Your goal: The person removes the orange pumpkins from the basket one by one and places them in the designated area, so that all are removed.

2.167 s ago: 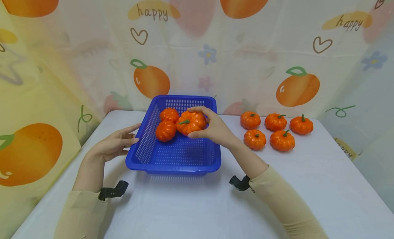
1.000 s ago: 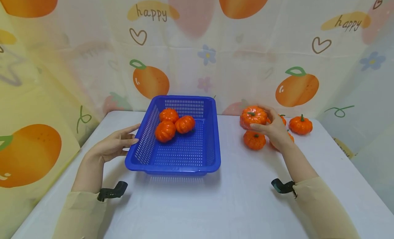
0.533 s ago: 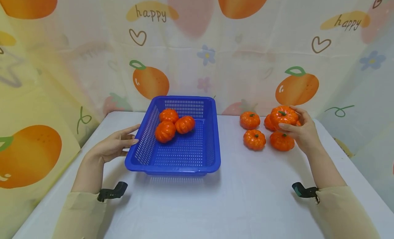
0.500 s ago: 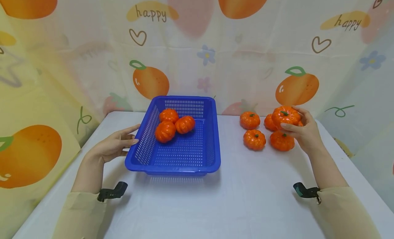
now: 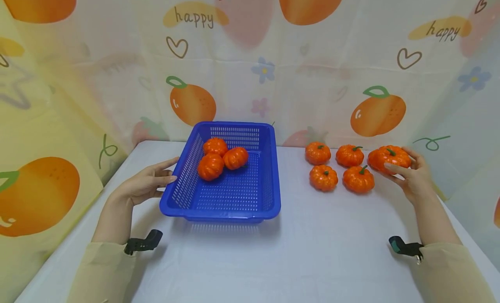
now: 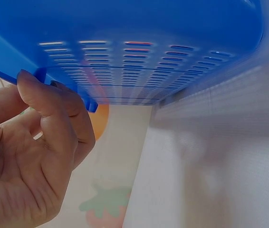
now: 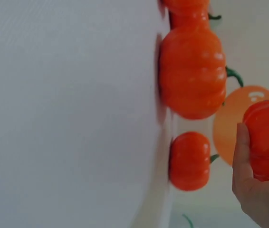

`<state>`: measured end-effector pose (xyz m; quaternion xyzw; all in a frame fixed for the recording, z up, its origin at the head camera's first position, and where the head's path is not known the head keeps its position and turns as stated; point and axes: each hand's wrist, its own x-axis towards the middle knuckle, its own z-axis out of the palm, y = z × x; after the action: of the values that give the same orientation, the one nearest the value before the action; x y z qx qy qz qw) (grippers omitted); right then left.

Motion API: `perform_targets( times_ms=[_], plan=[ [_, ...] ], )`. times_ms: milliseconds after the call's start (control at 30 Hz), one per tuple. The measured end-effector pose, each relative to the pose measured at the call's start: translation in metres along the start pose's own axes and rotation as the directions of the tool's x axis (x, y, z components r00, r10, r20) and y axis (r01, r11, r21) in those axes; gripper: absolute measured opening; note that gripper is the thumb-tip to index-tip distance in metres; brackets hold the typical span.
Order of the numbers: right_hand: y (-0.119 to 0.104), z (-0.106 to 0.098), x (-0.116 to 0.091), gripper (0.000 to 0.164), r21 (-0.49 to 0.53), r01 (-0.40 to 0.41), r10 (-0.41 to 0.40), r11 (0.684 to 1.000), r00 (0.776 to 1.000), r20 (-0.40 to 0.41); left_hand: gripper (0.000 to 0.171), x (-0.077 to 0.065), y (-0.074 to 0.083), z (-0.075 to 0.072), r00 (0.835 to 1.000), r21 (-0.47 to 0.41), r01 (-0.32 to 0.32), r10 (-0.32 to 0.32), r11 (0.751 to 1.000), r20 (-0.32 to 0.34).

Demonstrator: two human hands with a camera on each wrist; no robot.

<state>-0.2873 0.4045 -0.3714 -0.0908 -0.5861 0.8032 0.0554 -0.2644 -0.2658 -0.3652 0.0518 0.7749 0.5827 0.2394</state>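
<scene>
Raised over the back right of the table, a small glossy orange pumpkin (image 5: 392, 159) is held between the thumb and fingers of my right hand (image 5: 418, 177). It overlaps another pumpkin (image 5: 374, 159) in the head view; the right wrist view shows the held pumpkin (image 7: 267, 140) apart from the tabletop. At the left side of the blue plastic basket (image 5: 220, 214), my left hand (image 5: 144, 183) grips the rim with its fingertips, and the left wrist view shows its curled fingers (image 6: 53, 118) there. Three pumpkins (image 5: 211, 166) lie together inside the basket, toward its back left.
Several more pumpkins stand right of the basket, including a front one (image 5: 323, 178), one with an upright stem (image 5: 358, 179) and two at the back, left (image 5: 317, 153) and middle (image 5: 349, 156). A fruit-printed curtain (image 5: 312, 77) hangs behind the white table (image 5: 312, 255).
My right hand has carried the pumpkin rightward from over the basket, across the standing pumpkins, and lower at the far right. My left hand and the basket have stayed in place.
</scene>
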Motion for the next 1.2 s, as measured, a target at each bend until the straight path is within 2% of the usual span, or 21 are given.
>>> perform_targets(
  times_ms=[100,200,400,533,667,800,933,1033,1133,1200],
  plan=[
    [0.002,-0.011,0.001,0.069,0.031,-0.035,0.036,0.999,0.999,-0.037,0.079,0.000,0.000,0.000,1.000,-0.001,0.004,-0.004,1.000,-0.002],
    [0.004,-0.020,0.001,0.072,0.018,-0.063,0.064,0.998,0.996,-0.059,0.079,-0.001,-0.001,0.000,1.000,0.005,0.003,-0.003,1.000,-0.005],
    [0.008,-0.034,0.001,0.076,-0.097,-0.132,0.123,0.986,0.988,-0.095,0.078,-0.001,-0.003,-0.001,1.000,0.010,0.000,0.000,1.000,-0.010],
    [0.010,-0.039,0.001,0.080,-0.189,-0.195,0.168,0.963,0.974,-0.150,0.078,0.000,-0.003,-0.002,1.000,0.006,-0.003,0.003,1.000,-0.010],
    [0.011,-0.045,0.002,0.080,-0.272,-0.220,0.186,0.937,0.972,-0.143,0.078,0.000,-0.002,-0.001,1.000,0.006,0.004,-0.003,1.000,-0.013],
    [0.013,-0.049,0.003,0.079,-0.380,-0.243,0.197,0.892,0.968,-0.155,0.078,0.000,-0.002,-0.001,1.000,0.005,0.002,-0.002,1.000,-0.013],
    [0.014,-0.051,0.004,0.083,-0.510,-0.291,0.225,0.810,0.956,-0.188,0.078,0.000,-0.001,0.000,1.000,0.000,-0.009,0.009,1.000,-0.007],
    [0.013,-0.052,0.005,0.097,-0.561,-0.332,0.259,0.758,0.943,-0.208,0.078,0.000,-0.001,0.001,1.000,0.002,-0.008,0.008,1.000,-0.009],
    [0.014,-0.054,0.005,0.108,-0.557,-0.356,0.286,0.750,0.934,-0.212,0.078,0.001,-0.002,0.000,1.000,0.008,-0.002,0.002,1.000,-0.016],
    [0.014,-0.055,0.006,0.107,-0.546,-0.370,0.302,0.751,0.929,-0.214,0.078,0.001,-0.003,0.000,1.000,0.010,-0.002,0.002,1.000,-0.015]
  ],
)
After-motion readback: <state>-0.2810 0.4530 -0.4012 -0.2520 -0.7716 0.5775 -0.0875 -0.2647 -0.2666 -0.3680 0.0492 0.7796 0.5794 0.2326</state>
